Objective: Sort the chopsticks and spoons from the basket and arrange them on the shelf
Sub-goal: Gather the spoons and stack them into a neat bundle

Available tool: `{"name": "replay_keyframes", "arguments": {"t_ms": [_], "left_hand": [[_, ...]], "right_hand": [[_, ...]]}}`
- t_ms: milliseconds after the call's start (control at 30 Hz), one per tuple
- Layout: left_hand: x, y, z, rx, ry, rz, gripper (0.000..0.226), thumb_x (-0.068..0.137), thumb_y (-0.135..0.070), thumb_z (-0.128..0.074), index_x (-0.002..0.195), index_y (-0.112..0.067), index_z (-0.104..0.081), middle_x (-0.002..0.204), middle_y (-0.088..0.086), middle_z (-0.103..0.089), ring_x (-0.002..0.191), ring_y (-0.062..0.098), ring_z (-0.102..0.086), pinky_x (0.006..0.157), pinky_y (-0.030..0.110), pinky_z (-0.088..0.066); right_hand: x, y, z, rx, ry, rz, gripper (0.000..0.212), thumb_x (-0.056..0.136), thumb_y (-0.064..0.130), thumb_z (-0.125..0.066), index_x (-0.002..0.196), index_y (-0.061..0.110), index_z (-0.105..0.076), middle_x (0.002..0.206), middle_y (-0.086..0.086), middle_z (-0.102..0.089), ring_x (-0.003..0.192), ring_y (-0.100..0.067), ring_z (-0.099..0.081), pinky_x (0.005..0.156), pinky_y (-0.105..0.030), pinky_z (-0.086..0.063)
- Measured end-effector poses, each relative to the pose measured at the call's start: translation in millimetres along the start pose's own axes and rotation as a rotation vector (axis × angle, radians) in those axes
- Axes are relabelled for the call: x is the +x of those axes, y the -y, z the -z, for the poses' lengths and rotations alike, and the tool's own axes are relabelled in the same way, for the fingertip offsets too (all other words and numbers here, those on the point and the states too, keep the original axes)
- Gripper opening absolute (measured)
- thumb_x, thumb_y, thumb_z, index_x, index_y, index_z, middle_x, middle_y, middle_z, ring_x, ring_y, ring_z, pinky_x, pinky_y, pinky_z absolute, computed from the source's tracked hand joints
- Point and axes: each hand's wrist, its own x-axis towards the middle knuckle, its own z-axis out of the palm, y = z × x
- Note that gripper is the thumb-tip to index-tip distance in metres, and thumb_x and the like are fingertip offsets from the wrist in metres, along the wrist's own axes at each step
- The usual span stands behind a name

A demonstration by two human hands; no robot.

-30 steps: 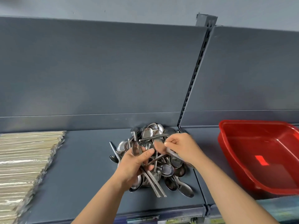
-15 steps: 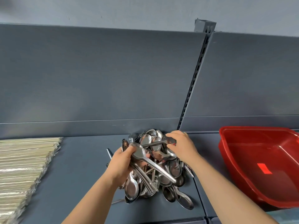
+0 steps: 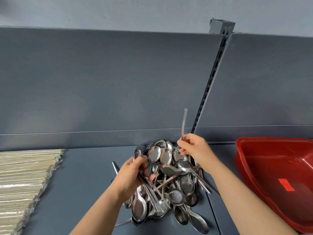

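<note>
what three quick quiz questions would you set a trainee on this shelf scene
1. True or false: spoons lie in the visible part of the red basket.
2. What does the right hand hold? A) a bundle of chopsticks B) one spoon, handle pointing up C) nothing
3. Fill in: the wrapped chopsticks lie on the shelf to the ____ of the spoon pile.

Key: 1 false; 2 B; 3 left.
</note>
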Motion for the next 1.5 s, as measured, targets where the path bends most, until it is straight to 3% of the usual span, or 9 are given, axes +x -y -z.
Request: {"name": "replay_keyframes", "arguments": {"t_ms": [133,433,600,800,967,1100,1333,1433,1500], "left_hand": [[1,12,-22,-0.059,0.081,0.073,0.025,0.08,-0.028,-0.076,0.083,-0.006,-0.063,0.064,0.004,-0.047,0.055,0.015,-0.047,0.061,0.036,-0.054],[12,20,-44,-0.105,-0.065,0.073,0.014,0.088,-0.005,-0.055,0.088,0.007,-0.063,0.063,0.015,-0.06,0.052,0.02,-0.059,0.05,0.03,-0.055],[13,17,-32,-0.114,-0.182,-0.093,0.016,0.083,-0.004,-0.051,0.084,0.007,-0.063,0.081,0.024,-0.07,0.071,0.031,-0.072,0.056,0.031,-0.058],[2,22,-32,-0.118,-0.138,-0.122,0.014,0.085,-0.007,-0.047,0.075,0.001,-0.053,0.059,0.014,-0.062,0.059,0.028,-0.067,0.069,0.044,-0.058],[-3,34,-42,-0.056,-0.107,-0.049,0.007,0.094,-0.009,-0.046,0.096,-0.004,-0.051,0.058,0.004,-0.047,0.047,0.014,-0.047,0.057,0.035,-0.056],[-7,38,-50,-0.05,-0.099,-0.022,0.022,0.086,-0.017,-0.069,0.093,0.001,-0.058,0.061,0.004,-0.044,0.048,0.012,-0.045,0.058,0.034,-0.056],[-14,46,-74,0.036,0.043,-0.035,0.055,0.059,-0.028,-0.088,0.101,-0.002,-0.065,0.084,0.011,-0.062,0.067,0.016,-0.057,0.06,0.029,-0.055],[-15,48,-75,0.011,-0.04,-0.095,0.043,0.07,-0.021,-0.08,0.103,-0.001,-0.061,0.085,0.015,-0.063,0.069,0.02,-0.06,0.059,0.031,-0.055],[-16,46,-70,0.013,-0.08,-0.121,0.037,0.083,-0.017,-0.071,0.11,0.002,-0.056,0.079,0.016,-0.063,0.062,0.021,-0.059,0.059,0.034,-0.056]], "right_hand": [[-24,2,-11,0.32,0.127,-0.038,0.018,0.088,0.011,-0.068,0.102,0.0,-0.069,0.099,-0.017,-0.072,0.091,-0.023,-0.071,0.081,-0.029,-0.058],[-55,-15,0,0.259,0.223,0.021,0.028,0.089,0.003,-0.064,0.115,0.01,-0.07,0.115,0.0,-0.072,0.11,-0.014,-0.066,0.09,-0.023,-0.051],[-64,-41,35,-0.215,0.106,-0.009,0.052,0.079,-0.018,-0.049,0.098,0.027,-0.068,0.098,0.012,-0.068,0.098,-0.01,-0.063,0.081,-0.01,-0.046],[-71,-65,35,-0.745,-0.019,-0.025,0.022,0.077,0.025,-0.07,0.099,0.026,-0.067,0.094,0.011,-0.062,0.082,-0.011,-0.059,0.076,-0.027,-0.049],[-68,-59,28,-0.78,-0.035,0.006,0.004,0.081,0.019,-0.062,0.078,0.017,-0.06,0.067,0.002,-0.058,0.064,-0.02,-0.051,0.064,-0.034,-0.043],[-72,-49,32,-0.444,-0.042,0.093,0.037,0.083,0.011,-0.063,0.055,0.013,-0.039,0.049,0.003,-0.031,0.049,-0.011,-0.025,0.054,-0.032,-0.025],[-86,-28,23,-0.533,0.248,0.324,0.023,0.097,0.02,-0.052,0.105,0.012,-0.072,0.078,0.01,-0.047,0.078,-0.008,-0.05,0.076,-0.027,-0.041],[-87,-29,28,-0.428,0.326,0.205,0.035,0.1,0.014,-0.043,0.129,0.018,-0.062,0.104,0.01,-0.052,0.102,-0.003,-0.052,0.093,-0.016,-0.038],[-86,-36,37,-0.417,0.208,0.152,0.032,0.099,0.017,-0.043,0.12,0.023,-0.067,0.106,0.007,-0.056,0.101,-0.005,-0.054,0.089,-0.018,-0.039]]}}
